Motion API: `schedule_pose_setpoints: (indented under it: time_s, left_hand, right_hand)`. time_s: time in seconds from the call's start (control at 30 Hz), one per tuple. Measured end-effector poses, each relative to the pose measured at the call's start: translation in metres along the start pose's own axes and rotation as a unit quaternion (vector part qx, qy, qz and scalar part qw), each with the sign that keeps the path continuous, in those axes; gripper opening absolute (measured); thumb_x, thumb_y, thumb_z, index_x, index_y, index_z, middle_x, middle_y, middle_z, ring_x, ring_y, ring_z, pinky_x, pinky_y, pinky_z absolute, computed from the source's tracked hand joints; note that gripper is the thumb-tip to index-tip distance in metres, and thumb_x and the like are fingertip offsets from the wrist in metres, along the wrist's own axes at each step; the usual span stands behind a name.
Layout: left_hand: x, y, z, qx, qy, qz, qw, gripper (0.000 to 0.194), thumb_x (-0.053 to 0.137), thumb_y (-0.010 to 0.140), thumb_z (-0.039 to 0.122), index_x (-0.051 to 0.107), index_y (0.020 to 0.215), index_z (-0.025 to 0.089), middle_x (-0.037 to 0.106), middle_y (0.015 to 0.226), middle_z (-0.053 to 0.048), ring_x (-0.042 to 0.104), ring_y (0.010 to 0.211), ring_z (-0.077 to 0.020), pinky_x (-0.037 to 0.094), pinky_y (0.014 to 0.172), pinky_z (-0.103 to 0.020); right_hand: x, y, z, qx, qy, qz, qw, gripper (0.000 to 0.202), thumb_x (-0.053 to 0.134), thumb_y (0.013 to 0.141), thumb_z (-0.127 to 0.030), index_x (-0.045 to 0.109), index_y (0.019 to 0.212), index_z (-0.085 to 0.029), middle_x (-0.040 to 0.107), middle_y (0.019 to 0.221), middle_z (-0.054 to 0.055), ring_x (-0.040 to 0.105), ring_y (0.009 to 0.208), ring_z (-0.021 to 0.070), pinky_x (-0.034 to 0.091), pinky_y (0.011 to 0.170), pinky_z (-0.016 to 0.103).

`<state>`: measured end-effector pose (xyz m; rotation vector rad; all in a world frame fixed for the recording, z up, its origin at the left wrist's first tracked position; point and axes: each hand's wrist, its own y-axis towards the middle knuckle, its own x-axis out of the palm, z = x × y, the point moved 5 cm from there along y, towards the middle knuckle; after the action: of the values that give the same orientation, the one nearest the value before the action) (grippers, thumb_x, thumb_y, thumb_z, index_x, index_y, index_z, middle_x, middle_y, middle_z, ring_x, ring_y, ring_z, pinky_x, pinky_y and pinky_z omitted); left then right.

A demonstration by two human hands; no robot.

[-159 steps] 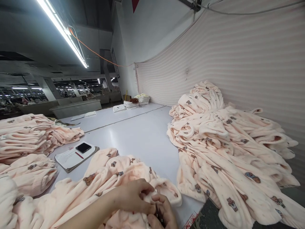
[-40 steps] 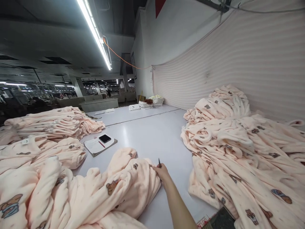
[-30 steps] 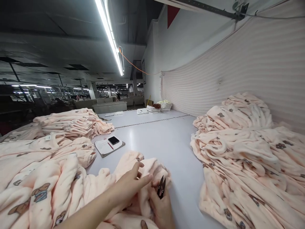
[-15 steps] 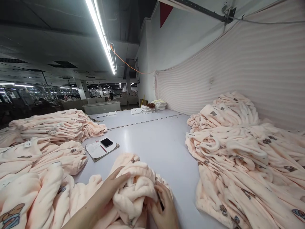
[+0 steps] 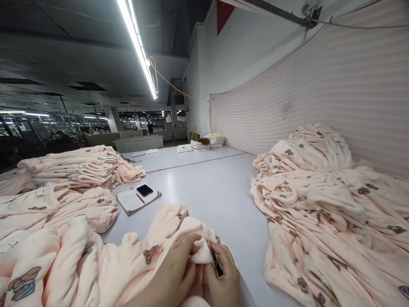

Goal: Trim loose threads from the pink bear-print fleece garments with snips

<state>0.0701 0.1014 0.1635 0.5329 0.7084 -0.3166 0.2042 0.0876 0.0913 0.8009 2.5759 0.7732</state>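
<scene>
A pale pink fleece garment [image 5: 153, 251] with bear prints lies bunched at the table's near edge. My left hand [image 5: 179, 264] is closed on a fold of it, thumb and fingers pinching the cloth. Close by on the right, my right hand [image 5: 223, 268] is curled around dark thread snips [image 5: 215, 260], whose thin tip points up and away beside the fold. The fingertips of my right hand are against the cloth too, and part of the snips is hidden by the fingers.
Pink garments are piled at the left [image 5: 73, 166] and in a large heap at the right [image 5: 319, 204]. A notepad [image 5: 128, 200] carries a phone [image 5: 145, 190] and a red pen [image 5: 139, 198]. Folded cloth stacks [image 5: 214, 140] stand at the far end of the table [image 5: 198, 183].
My left hand has moved right and lower, closer to my right hand. The bunched fleece has opened out flatter, uncovering a bear print, and the snips show more.
</scene>
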Motion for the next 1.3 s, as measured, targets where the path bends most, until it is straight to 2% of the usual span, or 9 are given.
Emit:
schedule_pose_setpoints:
  time_s: [0.13, 0.23, 0.37, 0.47, 0.6, 0.77, 0.93, 1.13, 1.3]
  left_hand:
    - [-0.015, 0.008, -0.013, -0.052, -0.052, -0.002, 0.997, 0.032, 0.04, 0.078, 0.014, 0.063, 0.1, 0.023, 0.064, 0.092, -0.004, 0.058, 0.087, -0.021, 0.042, 0.079, -0.03]
    - [-0.018, 0.01, -0.026, -0.176, -0.166, -0.028, 0.97, 0.016, 0.045, 0.074, 0.017, 0.06, 0.07, 0.019, 0.057, 0.069, 0.0, 0.052, 0.07, -0.0183, 0.039, 0.066, -0.027]
    - [-0.003, 0.005, -0.026, -0.316, -0.472, -0.094, 0.818, 0.006, 0.05, 0.064, 0.016, 0.056, 0.064, 0.017, 0.055, 0.061, 0.001, 0.05, 0.062, -0.0147, 0.039, 0.06, -0.024]
    - [0.0, 0.004, -0.023, -0.332, -0.561, -0.094, 0.753, 0.009, 0.055, 0.06, 0.016, 0.059, 0.068, 0.015, 0.059, 0.062, -0.001, 0.057, 0.064, -0.0164, 0.044, 0.064, -0.025]
    - [-0.002, 0.0, -0.024, -0.35, -0.565, -0.116, 0.738, 0.016, 0.057, 0.061, 0.02, 0.064, 0.074, 0.013, 0.064, 0.063, -0.004, 0.061, 0.065, -0.0177, 0.046, 0.063, -0.025]
    - [-0.003, -0.003, -0.029, -0.361, -0.491, -0.15, 0.778, 0.02, 0.074, 0.058, 0.018, 0.066, 0.076, 0.012, 0.066, 0.062, -0.001, 0.061, 0.059, -0.0137, 0.044, 0.058, -0.02]
    - [-0.006, -0.001, -0.033, -0.346, -0.521, -0.107, 0.773, 0.014, 0.068, 0.062, 0.012, 0.063, 0.076, 0.014, 0.068, 0.063, -0.002, 0.065, 0.068, -0.0185, 0.049, 0.067, -0.027]
    - [-0.002, -0.007, -0.036, -0.44, -0.569, -0.065, 0.692, 0.005, 0.057, 0.064, 0.014, 0.06, 0.067, 0.012, 0.066, 0.056, -0.007, 0.068, 0.069, -0.0252, 0.052, 0.069, -0.034]
    - [0.002, -0.01, -0.03, -0.425, -0.624, -0.082, 0.651, 0.011, 0.055, 0.066, 0.016, 0.062, 0.073, 0.011, 0.069, 0.06, -0.009, 0.069, 0.078, -0.0288, 0.052, 0.074, -0.036]
  right_hand:
    - [-0.011, 0.006, 0.003, 0.035, -0.111, -0.004, 0.993, 0.03, 0.045, 0.074, -0.017, 0.059, 0.098, -0.028, 0.065, 0.101, 0.003, 0.062, 0.095, 0.023, 0.05, 0.074, 0.032]
    - [-0.024, 0.016, 0.006, 0.056, -0.16, -0.009, 0.985, 0.016, 0.047, 0.083, -0.029, 0.056, 0.096, -0.026, 0.065, 0.096, 0.004, 0.065, 0.087, 0.0221, 0.051, 0.067, 0.029]
    - [-0.025, 0.03, -0.004, 0.014, -0.195, -0.034, 0.98, 0.009, 0.049, 0.085, -0.033, 0.052, 0.089, -0.026, 0.065, 0.087, 0.002, 0.066, 0.079, 0.0213, 0.049, 0.06, 0.028]
    - [-0.017, 0.032, -0.016, -0.019, -0.206, -0.052, 0.977, 0.003, 0.047, 0.084, -0.027, 0.049, 0.083, -0.026, 0.062, 0.084, 0.002, 0.064, 0.078, 0.0212, 0.048, 0.06, 0.028]
    - [-0.01, 0.028, -0.021, -0.026, -0.185, -0.088, 0.978, 0.007, 0.045, 0.087, -0.024, 0.052, 0.087, -0.026, 0.059, 0.091, 0.003, 0.062, 0.082, 0.0203, 0.05, 0.066, 0.028]
    - [-0.013, 0.025, -0.016, -0.001, -0.169, -0.109, 0.98, 0.013, 0.046, 0.086, -0.022, 0.056, 0.092, -0.026, 0.059, 0.101, 0.004, 0.061, 0.091, 0.0217, 0.05, 0.072, 0.03]
    - [-0.024, 0.023, -0.013, 0.028, -0.099, -0.093, 0.99, 0.015, 0.048, 0.085, -0.024, 0.062, 0.09, -0.025, 0.063, 0.096, 0.004, 0.064, 0.087, 0.0193, 0.051, 0.071, 0.026]
    - [-0.019, 0.009, -0.016, 0.043, 0.031, -0.125, 0.991, 0.015, 0.059, 0.079, -0.026, 0.065, 0.092, -0.022, 0.067, 0.091, 0.004, 0.065, 0.085, 0.0187, 0.052, 0.073, 0.024]
    - [-0.019, 0.006, -0.025, -0.018, 0.001, -0.117, 0.993, 0.02, 0.055, 0.083, -0.026, 0.066, 0.1, -0.026, 0.067, 0.093, 0.003, 0.068, 0.081, 0.0167, 0.054, 0.068, 0.022]
